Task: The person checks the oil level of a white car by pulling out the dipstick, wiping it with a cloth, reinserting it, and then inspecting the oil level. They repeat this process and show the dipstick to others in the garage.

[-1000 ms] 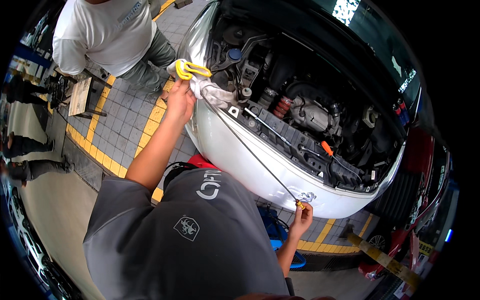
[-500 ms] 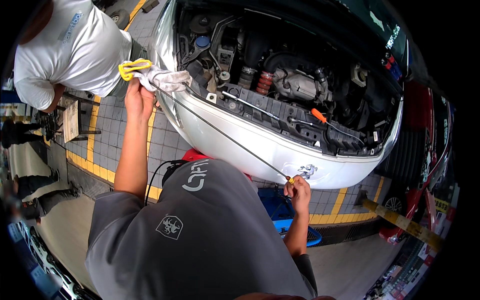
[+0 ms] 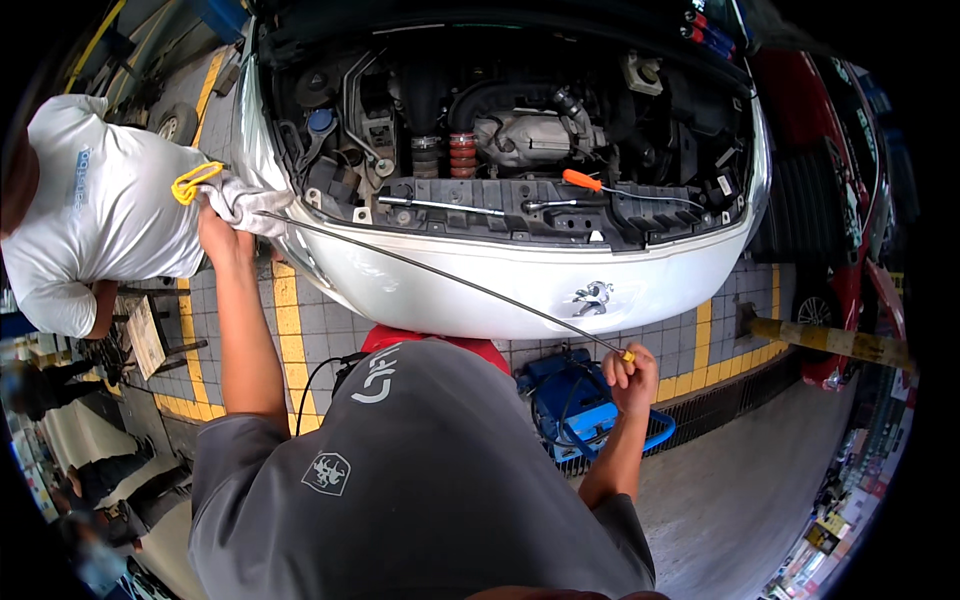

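Observation:
A long, thin dipstick (image 3: 450,275) stretches between my two hands in front of the white car's bumper. My right hand (image 3: 632,378) is closed on its yellow handle end, low on the right. At the upper left, my left hand (image 3: 225,238) grips a whitish cloth work glove (image 3: 250,206) with a yellow cuff. The rod's far end goes into the glove's folds, which hide its tip. Behind the rod lies the open engine bay (image 3: 530,140), and the glove is by the car's front left corner.
An orange-handled tool (image 3: 582,181), a ratchet (image 3: 550,205) and a long chrome bar (image 3: 440,205) lie along the front panel. A person in a white shirt (image 3: 110,200) stands left. Blue equipment (image 3: 570,405) sits on the floor; a yellow-black barrier (image 3: 830,340) is at right.
My hands are farther apart, and more of the dipstick shows between them. My right hand has moved right, away from the bumper. The whole view has turned, shifting the car to the left.

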`<action>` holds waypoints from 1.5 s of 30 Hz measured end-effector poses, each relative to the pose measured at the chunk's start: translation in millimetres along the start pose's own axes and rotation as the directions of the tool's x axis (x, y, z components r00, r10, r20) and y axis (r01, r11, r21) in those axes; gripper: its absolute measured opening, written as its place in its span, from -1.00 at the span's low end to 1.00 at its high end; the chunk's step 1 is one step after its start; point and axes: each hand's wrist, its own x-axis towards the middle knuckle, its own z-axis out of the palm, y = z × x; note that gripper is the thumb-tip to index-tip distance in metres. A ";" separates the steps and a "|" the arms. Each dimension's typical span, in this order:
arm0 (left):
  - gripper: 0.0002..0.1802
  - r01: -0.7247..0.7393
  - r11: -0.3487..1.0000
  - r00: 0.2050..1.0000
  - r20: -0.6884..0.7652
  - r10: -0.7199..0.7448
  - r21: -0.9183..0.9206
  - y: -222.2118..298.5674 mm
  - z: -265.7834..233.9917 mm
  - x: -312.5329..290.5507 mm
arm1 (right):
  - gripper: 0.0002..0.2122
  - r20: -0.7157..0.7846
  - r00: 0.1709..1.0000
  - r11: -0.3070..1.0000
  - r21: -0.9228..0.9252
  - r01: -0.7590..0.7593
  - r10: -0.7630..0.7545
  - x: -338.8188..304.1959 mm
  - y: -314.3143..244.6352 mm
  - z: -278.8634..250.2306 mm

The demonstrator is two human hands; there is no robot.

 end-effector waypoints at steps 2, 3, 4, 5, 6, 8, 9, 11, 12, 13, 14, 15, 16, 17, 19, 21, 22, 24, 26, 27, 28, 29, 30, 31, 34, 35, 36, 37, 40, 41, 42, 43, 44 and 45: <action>-0.69 -0.154 0.961 0.987 0.089 0.137 0.229 -6.6 17.1 -8.1 | -0.65 -0.037 0.995 0.995 0.017 0.094 -0.094 -19.2 -15.5 -26.0; -0.72 -0.238 0.902 0.968 0.165 0.189 0.361 -20.3 22.4 -13.4 | -0.66 -0.086 0.987 0.990 0.020 0.138 -0.136 -27.6 -22.3 -34.2; -0.73 -0.286 0.818 0.949 0.265 0.171 0.499 -33.4 33.8 -22.2 | -0.66 -0.107 0.979 0.984 0.031 0.176 -0.171 -33.5 -26.2 -45.2; -0.75 -0.343 0.710 0.924 0.358 0.137 0.615 -47.7 46.4 -32.8 | -0.66 -0.129 0.970 0.976 0.042 0.213 -0.206 -39.2 -27.9 -54.6; -0.77 -0.394 0.633 0.888 0.455 0.073 0.667 -63.6 62.8 -47.4 | -0.66 -0.141 0.964 0.971 0.041 0.235 -0.227 -44.4 -29.5 -58.9; -0.77 -0.621 0.437 0.737 0.675 0.044 0.651 -96.9 99.6 -79.6 | -0.66 -0.152 0.951 0.960 0.035 0.278 -0.269 -50.2 -35.1 -65.4; -0.75 -0.766 0.308 0.607 0.792 0.062 0.564 -112.8 118.7 -95.7 | -0.67 -0.182 0.936 0.951 0.001 0.308 -0.303 -53.7 -37.5 -68.3; -0.73 -0.871 0.189 0.455 0.890 -0.046 0.454 -139.5 150.4 -131.8 | -0.67 -0.231 0.903 0.932 -0.065 0.358 -0.363 -62.2 -39.9 -75.6; -0.69 -0.881 0.165 0.413 0.891 -0.190 0.444 -154.4 159.7 -143.8 | -0.66 -0.238 0.884 0.915 -0.111 0.388 -0.403 -65.6 -43.6 -77.2; -0.65 -0.889 0.140 0.373 0.867 -0.329 0.435 -170.3 163.6 -154.0 | -0.67 -0.220 0.874 0.901 -0.151 0.408 -0.433 -68.9 -46.5 -83.2; -0.59 -0.897 0.125 0.345 0.847 -0.404 0.425 -190.0 162.5 -162.5 | -0.68 -0.254 0.843 0.872 -0.273 0.407 -0.474 -70.8 -51.1 -80.8; -0.53 -0.903 0.117 0.313 0.821 -0.477 0.413 -209.6 160.2 -169.4 | -0.69 -0.283 0.806 0.829 -0.395 0.395 -0.519 -73.4 -55.6 -78.1; -0.49 -0.902 0.117 0.321 0.826 -0.464 0.416 -222.0 160.5 -175.2 | -0.69 -0.287 0.789 0.810 -0.426 0.402 -0.543 -76.0 -57.7 -81.4; -0.45 -0.900 0.115 0.331 0.830 -0.450 0.421 -232.4 159.0 -179.0 | -0.69 -0.286 0.776 0.787 -0.474 0.395 -0.562 -77.3 -59.4 -83.3; -0.48 -0.883 0.110 0.383 0.837 -0.391 0.456 -241.2 159.2 -183.9 | -0.69 -0.283 0.743 0.734 -0.559 0.385 -0.606 -75.0 -59.8 -80.9; -0.50 -0.866 0.106 0.406 0.812 -0.419 0.488 -245.4 162.0 -182.5 | -0.70 -0.292 0.729 0.707 -0.612 0.354 -0.619 -71.6 -61.2 -87.2; -0.51 -0.858 0.104 0.401 0.782 -0.477 0.503 -245.7 165.6 -179.2 | -0.70 -0.289 0.723 0.695 -0.626 0.353 -0.628 -68.5 -60.4 -92.2; -0.54 -0.866 0.080 0.371 0.741 -0.560 0.493 -250.7 171.9 -175.7 | -0.71 -0.299 0.695 0.664 -0.667 0.338 -0.654 -59.1 -64.1 -89.4; -0.55 -0.895 -0.002 0.363 0.727 -0.582 0.446 -260.6 181.4 -171.0 | -0.72 -0.329 0.674 0.674 -0.654 0.343 -0.662 -48.5 -67.2 -77.4; -0.55 -0.904 -0.039 0.363 0.715 -0.597 0.426 -262.4 185.9 -172.7 | -0.72 -0.344 0.666 0.680 -0.650 0.339 -0.662 -45.1 -70.4 -75.2; -0.58 -0.890 -0.054 0.386 0.686 -0.617 0.452 -259.5 191.9 -174.1 | -0.74 -0.297 0.681 0.653 -0.672 0.349 -0.670 -42.7 -74.8 -77.7; -0.58 -0.865 -0.012 0.421 0.714 -0.559 0.501 -263.0 192.1 -174.7 | -0.74 -0.285 0.680 0.639 -0.686 0.348 -0.676 -41.3 -78.9 -75.0; -0.59 -0.838 0.025 0.460 0.732 -0.502 0.544 -264.7 189.9 -173.2 | -0.73 -0.276 0.681 0.632 -0.693 0.348 -0.678 -39.1 -80.0 -70.0; -0.59 -0.810 0.064 0.500 0.744 -0.443 0.583 -265.1 186.9 -170.9 | -0.72 -0.268 0.682 0.624 -0.700 0.348 -0.681 -36.9 -81.7 -65.3; -0.65 -0.830 0.240 0.451 0.859 -0.243 0.503 -244.7 169.7 -165.7 | -0.71 -0.250 0.688 0.625 -0.689 0.368 -0.681 -34.0 -78.8 -53.1; -0.66 -0.833 0.299 0.422 0.884 -0.202 0.466 -233.1 163.3 -162.5 | -0.71 -0.235 0.692 0.622 -0.683 0.383 -0.683 -32.9 -75.2 -47.0; -0.72 -0.820 0.352 0.423 0.892 -0.160 0.452 -217.8 154.7 -165.2 | -0.72 -0.247 0.692 0.632 -0.677 0.379 -0.679 -31.7 -69.2 -39.5; -0.75 -0.759 0.461 0.433 0.885 -0.171 0.460 -203.3 143.4 -165.0 | -0.72 -0.236 0.696 0.631 -0.672 0.388 -0.679 -27.7 -63.1 -28.6; -0.73 -0.418 0.690 0.500 0.784 -0.368 0.590 -167.8 110.9 -163.9 | -0.72 -0.204 0.710 0.615 -0.687 0.387 -0.674 -17.9 -42.8 10.3; -0.72 -0.281 0.719 0.517 0.731 -0.445 0.636 -160.1 102.0 -162.5 | -0.72 -0.192 0.718 0.600 -0.709 0.370 -0.669 -14.3 -35.8 24.5; -0.70 -0.091 0.779 0.513 0.700 -0.497 0.620 -172.8 87.2 -159.9 | -0.72 -0.172 0.728 0.580 -0.733 0.356 -0.664 -8.7 -32.0 40.9; -0.66 0.033 0.821 0.487 0.708 -0.511 0.570 -167.7 84.0 -157.6 | -0.72 -0.142 0.733 0.548 -0.759 0.350 -0.665 -5.2 -26.0 57.3; -0.64 0.114 0.811 0.453 0.697 -0.556 0.574 -162.9 81.7 -154.4 | -0.72 -0.113 0.738 0.515 -0.785 0.345 -0.666 -2.7 -18.0 75.4; -0.61 0.195 0.796 0.417 0.686 -0.596 0.573 -151.1 83.1 -151.0 | -0.72 -0.080 0.743 0.479 -0.809 0.341 -0.664 0.9 -9.8 94.6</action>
